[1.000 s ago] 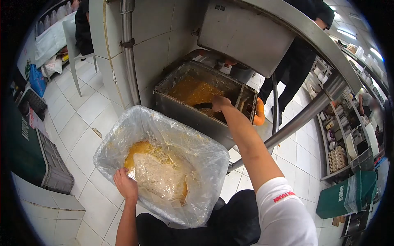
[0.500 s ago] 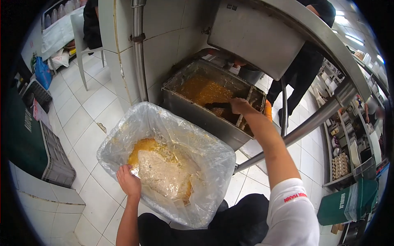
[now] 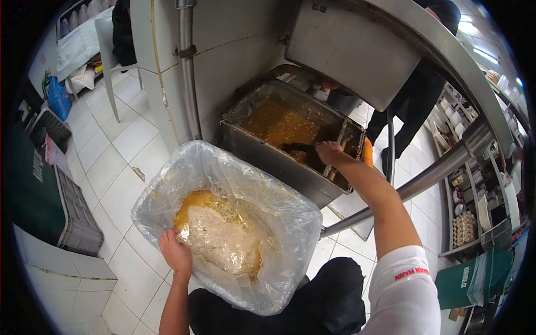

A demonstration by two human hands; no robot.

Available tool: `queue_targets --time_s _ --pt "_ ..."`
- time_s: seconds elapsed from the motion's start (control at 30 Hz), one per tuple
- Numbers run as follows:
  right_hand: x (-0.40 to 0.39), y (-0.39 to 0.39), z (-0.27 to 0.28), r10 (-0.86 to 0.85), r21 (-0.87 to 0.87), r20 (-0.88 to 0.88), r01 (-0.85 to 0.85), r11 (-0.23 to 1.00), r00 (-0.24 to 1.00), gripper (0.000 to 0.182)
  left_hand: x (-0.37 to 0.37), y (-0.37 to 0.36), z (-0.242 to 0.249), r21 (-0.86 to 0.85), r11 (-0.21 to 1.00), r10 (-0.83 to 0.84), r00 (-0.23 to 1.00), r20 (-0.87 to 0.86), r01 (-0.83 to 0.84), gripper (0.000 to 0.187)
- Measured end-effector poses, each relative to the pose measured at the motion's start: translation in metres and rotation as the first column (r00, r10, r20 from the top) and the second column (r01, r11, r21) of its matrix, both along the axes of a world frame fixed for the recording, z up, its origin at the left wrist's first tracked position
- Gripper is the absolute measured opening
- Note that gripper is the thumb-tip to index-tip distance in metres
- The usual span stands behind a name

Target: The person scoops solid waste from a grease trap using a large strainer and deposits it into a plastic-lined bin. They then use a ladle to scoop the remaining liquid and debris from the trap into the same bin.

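Head view. One bare right hand (image 3: 329, 153) is closed in a fist around one black, elongated tool (image 3: 297, 147), which is held low within one open, rectangular, grey metal tank (image 3: 268, 152). At least two compartments are formed by a narrow metal divider; in the larger, orange-brown liquid (image 3: 273, 121) is contained. Just beside the tank, above the white-tiled floor (image 3: 131, 153), one clear plastic liner (image 3: 290, 209) is spread in an open-topped, roughly rectangular container, whose walls are largely hidden. The two vessels are presumably set close together so that both can be reached from one position. The liner's left edge is covered by the curled fingers of one bare left hand (image 3: 176, 251), probably so that the plastic is steadied; how firmly it is gripped cannot be told. Inside the liner, one pale, shiny mass (image 3: 223, 237) is bordered by yellow-orange liquid (image 3: 195, 200). One orange pipe (image 3: 368, 152) is seen beside the tank's right end.
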State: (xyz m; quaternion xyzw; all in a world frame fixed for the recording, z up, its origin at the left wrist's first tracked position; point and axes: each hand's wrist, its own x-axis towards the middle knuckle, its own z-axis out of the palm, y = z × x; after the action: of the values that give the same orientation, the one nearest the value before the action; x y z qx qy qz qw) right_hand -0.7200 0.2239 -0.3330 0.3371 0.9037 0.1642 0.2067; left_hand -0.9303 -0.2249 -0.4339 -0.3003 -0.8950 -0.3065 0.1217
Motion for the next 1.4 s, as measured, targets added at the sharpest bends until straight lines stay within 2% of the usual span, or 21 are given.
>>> queue_targets --time_s 0.1,0.2,0.27,0.47,0.7,0.8,0.87,0.9,0.97,1.07,1.17,1.23,1.27,1.3,1.37,1.4 --pt "-0.006 -0.008 0.002 0.019 0.022 -0.037 -0.018 1.000 0.999 0.026 0.002 0.001 0.002 0.016 1.000 -0.003 1.000 0.006 0.003 0.030" --pt "-0.024 -0.009 0.019 -0.026 -0.024 0.042 0.027 0.999 0.999 0.025 0.000 0.002 0.003 0.023 1.000 -0.018 1.000 -0.007 0.018 0.025" --pt "-0.029 -0.005 0.029 0.048 -0.010 0.106 -0.047 0.999 0.993 0.023 0.000 0.001 0.003 0.017 1.000 -0.022 1.000 -0.009 0.022 0.024" --pt "-0.025 0.009 0.018 0.097 0.086 0.062 -0.103 0.991 0.993 0.018 0.000 0.002 0.001 -0.005 1.000 -0.021 1.000 0.010 0.021 0.022" --pt "-0.025 -0.011 0.011 0.110 0.075 -0.009 -0.109 0.991 0.994 0.019 0.001 0.003 0.001 -0.004 0.999 -0.039 0.999 -0.002 0.039 0.023" --pt "-0.045 -0.020 0.021 0.064 0.069 -0.033 -0.062 0.996 0.997 0.021 -0.002 -0.002 0.000 -0.007 0.999 -0.032 0.999 -0.010 0.032 0.024" --pt "-0.052 -0.019 0.033 -0.050 -0.019 0.045 0.051 0.999 0.998 0.024 -0.001 0.000 -0.003 0.040 0.998 -0.047 0.998 -0.052 0.049 0.025" --pt "-0.055 -0.022 0.033 -0.054 -0.010 0.048 0.054 0.998 0.997 0.024 0.000 -0.001 -0.004 0.049 0.997 -0.050 0.998 -0.049 0.052 0.025" --pt "-0.066 -0.027 0.028 -0.139 0.019 -0.071 0.140 0.990 0.988 0.025 -0.001 -0.001 -0.003 0.029 0.998 -0.047 0.999 -0.022 0.047 0.026" --pt "-0.067 -0.024 0.024 -0.155 0.007 -0.153 0.157 0.988 0.976 0.025 0.001 -0.001 0.000 0.026 0.999 -0.028 1.000 -0.009 0.028 0.026" --pt "-0.065 -0.028 0.018 -0.150 0.098 -0.189 0.170 0.980 0.971 0.026 0.002 -0.003 -0.003 0.037 0.999 -0.032 0.999 -0.040 0.034 0.026" --pt "-0.061 -0.028 0.003 -0.188 0.086 -0.292 0.221 0.971 0.938 0.027 -0.001 -0.003 -0.005 0.047 0.996 -0.075 0.996 -0.048 0.078 0.027" --pt "-0.058 -0.023 -0.006 -0.204 0.044 -0.248 0.221 0.974 0.947 0.028 0.000 -0.003 -0.006 0.041 0.997 -0.067 0.996 -0.060 0.069 0.027" --pt "-0.057 -0.019 -0.011 -0.208 0.006 -0.202 0.214 0.977 0.957 0.028 0.001 -0.004 -0.008 0.040 0.998 -0.048 0.996 -0.070 0.051 0.026" --pt "-0.050 -0.023 -0.023 -0.122 0.100 -0.401 0.176 0.979 0.908 0.027 0.001 -0.005 -0.012 0.081 0.994 -0.064 0.995 -0.082 0.071 0.025" --pt "-0.050 -0.025 -0.021 -0.147 0.075 -0.364 0.187 0.980 0.920 0.026 0.000 -0.004 -0.013 0.069 0.996 -0.053 0.996 -0.068 0.058 0.025"
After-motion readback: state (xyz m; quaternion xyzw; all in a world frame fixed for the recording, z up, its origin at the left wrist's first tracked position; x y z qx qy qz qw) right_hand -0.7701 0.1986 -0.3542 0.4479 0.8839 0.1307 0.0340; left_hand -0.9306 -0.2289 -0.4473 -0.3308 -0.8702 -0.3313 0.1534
